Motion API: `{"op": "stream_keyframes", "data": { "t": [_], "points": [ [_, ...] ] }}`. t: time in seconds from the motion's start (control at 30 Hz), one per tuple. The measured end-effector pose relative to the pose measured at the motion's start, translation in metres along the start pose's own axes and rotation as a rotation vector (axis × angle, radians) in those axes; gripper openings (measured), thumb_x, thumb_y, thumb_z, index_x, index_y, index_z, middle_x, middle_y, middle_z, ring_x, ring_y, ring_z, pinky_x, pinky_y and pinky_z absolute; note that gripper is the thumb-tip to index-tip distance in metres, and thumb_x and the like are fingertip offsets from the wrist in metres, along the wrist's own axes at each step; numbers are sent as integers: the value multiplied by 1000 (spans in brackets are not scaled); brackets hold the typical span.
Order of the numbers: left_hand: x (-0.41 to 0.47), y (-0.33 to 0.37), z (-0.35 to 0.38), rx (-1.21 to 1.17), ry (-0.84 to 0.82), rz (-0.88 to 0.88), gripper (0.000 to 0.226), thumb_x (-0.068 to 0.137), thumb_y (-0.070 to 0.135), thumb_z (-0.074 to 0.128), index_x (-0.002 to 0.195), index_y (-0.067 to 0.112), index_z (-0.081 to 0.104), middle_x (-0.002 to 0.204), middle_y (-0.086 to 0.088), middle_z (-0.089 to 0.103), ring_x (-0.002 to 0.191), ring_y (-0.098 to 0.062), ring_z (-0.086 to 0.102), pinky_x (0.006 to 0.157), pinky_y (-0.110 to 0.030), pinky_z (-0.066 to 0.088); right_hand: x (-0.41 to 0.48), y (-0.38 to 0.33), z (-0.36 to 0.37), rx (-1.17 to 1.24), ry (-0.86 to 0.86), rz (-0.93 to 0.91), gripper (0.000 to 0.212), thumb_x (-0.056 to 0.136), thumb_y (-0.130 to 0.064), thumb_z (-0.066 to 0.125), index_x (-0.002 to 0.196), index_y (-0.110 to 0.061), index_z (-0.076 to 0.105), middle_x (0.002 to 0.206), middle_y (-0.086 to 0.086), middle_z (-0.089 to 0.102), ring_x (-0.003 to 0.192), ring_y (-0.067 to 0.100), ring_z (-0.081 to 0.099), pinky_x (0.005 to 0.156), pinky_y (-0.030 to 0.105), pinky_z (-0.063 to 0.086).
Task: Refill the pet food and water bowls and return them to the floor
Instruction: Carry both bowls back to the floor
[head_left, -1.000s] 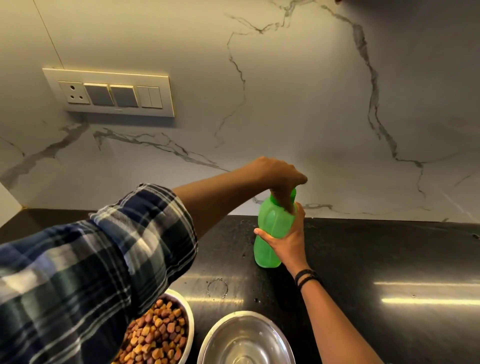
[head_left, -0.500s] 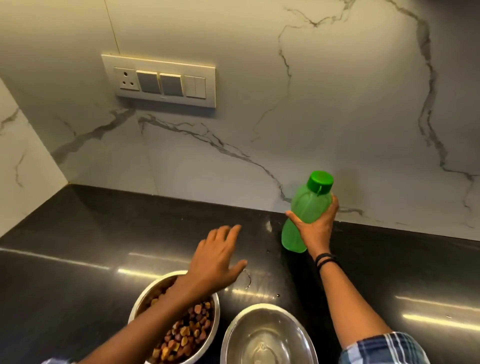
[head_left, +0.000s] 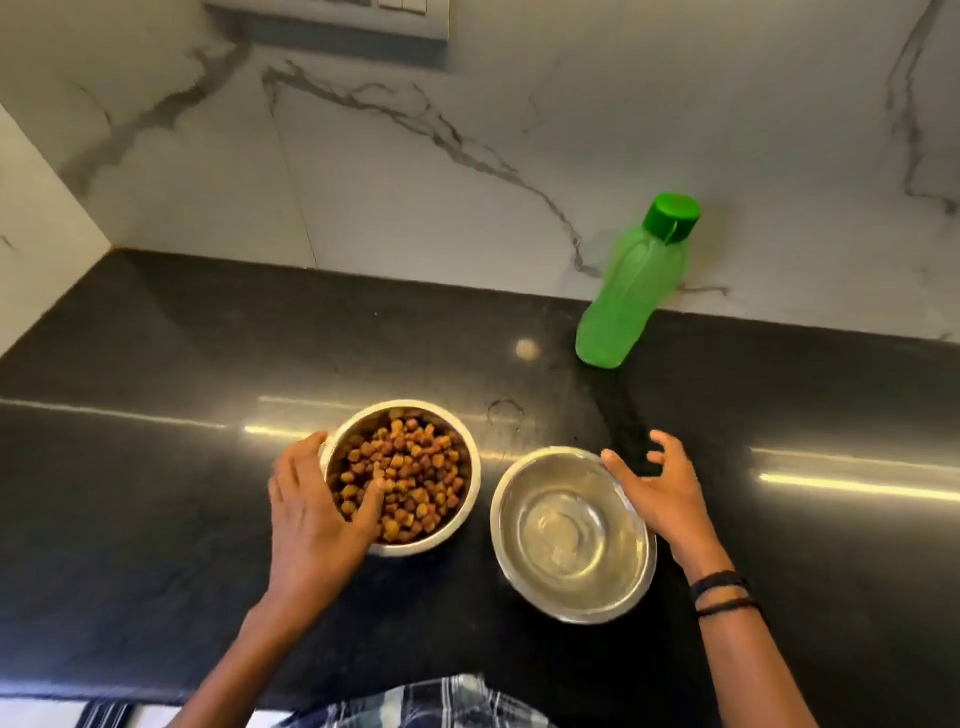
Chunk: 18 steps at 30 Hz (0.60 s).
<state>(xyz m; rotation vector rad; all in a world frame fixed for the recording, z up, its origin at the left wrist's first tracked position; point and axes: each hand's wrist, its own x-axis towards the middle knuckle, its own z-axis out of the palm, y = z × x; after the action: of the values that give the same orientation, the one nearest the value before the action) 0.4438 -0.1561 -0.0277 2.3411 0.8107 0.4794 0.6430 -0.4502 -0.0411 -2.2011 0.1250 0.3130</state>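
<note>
A steel food bowl (head_left: 474, 493) full of brown kibble sits on the black counter (head_left: 156, 467). My left hand (head_left: 311, 514) grips its left rim, thumb over the edge on the kibble and fingers on the outer wall. To its right stands a steel water bowl (head_left: 497, 525) with clear water in it. My right hand (head_left: 662, 493) hovers at this bowl's right side with fingers spread, the thumb at the rim. A green bottle (head_left: 631, 296) with its cap on stands alone by the back wall.
A marble wall (head_left: 467, 156) rises behind the counter, with a switch panel (head_left: 332, 21) at the top edge. A side wall closes the left end. The counter's front edge runs near the bottom of the view, above my plaid shirt (head_left: 415, 706).
My right hand let go of the green bottle and dropped to the water bowl. My left hand came down onto the food bowl's rim. The view tilted down.
</note>
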Motion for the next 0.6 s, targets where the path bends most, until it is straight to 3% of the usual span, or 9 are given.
{"op": "stream_keyframes", "data": {
  "t": [0.13,0.27,0.33,0.4,0.47,0.6],
  "points": [
    [-4,-14,1,-93,-118,-168,94,77,30,79,147,7,20,141,-19,34,132,-34,35,108,-49,34,-50,9,0,-91,-36,56,61,79,-61,69,125,-27,50,129,4,52,112,22,56,97,46,49],
    [-5,-28,-2,-279,-265,-292,60,84,38,70,131,22,37,126,-7,54,110,-24,58,89,-43,50,-91,17,3,-20,-16,114,51,81,-57,69,119,-29,50,115,0,59,99,19,63,87,50,56],
    [-4,-34,-3,-367,-389,-353,49,91,36,62,131,19,40,113,-8,63,93,-21,65,77,-39,57,-107,19,7,171,-91,186,45,86,-41,70,123,-36,44,110,-4,60,88,19,68,68,46,62],
    [-5,-41,-3,-434,-481,-389,42,97,31,55,132,14,41,99,-12,67,73,-19,68,60,-30,57,-116,22,12,359,-141,244,51,90,-20,67,125,-45,40,114,-3,56,89,25,69,57,40,61],
    [-6,-44,-4,-512,-529,-411,35,100,30,49,131,16,41,93,-13,69,64,-19,69,54,-25,55,-122,26,16,488,-145,275,61,92,-6,62,129,-48,39,119,-1,54,98,33,67,59,42,61],
    [-8,-40,-3,-642,-537,-443,30,100,30,47,129,21,42,88,-16,71,62,-21,70,54,-29,57,-129,31,16,648,-148,294,67,95,4,51,138,-46,39,128,5,54,99,36,70,64,48,61]
  ]
}}
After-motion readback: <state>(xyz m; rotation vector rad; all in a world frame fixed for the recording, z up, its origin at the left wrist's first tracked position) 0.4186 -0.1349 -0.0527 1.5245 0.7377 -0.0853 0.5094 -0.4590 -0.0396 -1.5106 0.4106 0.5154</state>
